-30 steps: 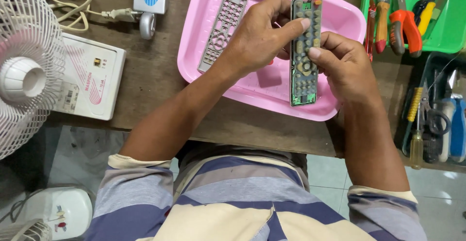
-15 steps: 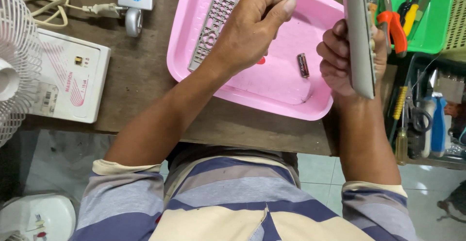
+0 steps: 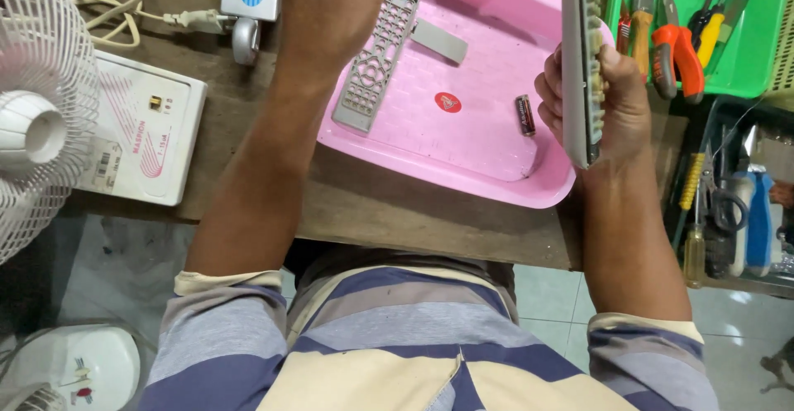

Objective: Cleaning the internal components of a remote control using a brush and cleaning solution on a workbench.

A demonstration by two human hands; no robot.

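With the right hand [image 3: 608, 101] gripping the remote [image 3: 579, 64] on edge at upper right, and the left hand unseeable past the top edge, a firm hold above the pink tray [image 3: 496, 181] seems wise, so loose parts drop beside the battery [image 3: 525, 115].

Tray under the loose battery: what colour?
Pink; the tray shows best in the head view.

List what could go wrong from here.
The right hand holds the remote on edge above the tray; it could slip. The battery lies loose and might roll. The left hand is out of frame, so its reach is unseen.
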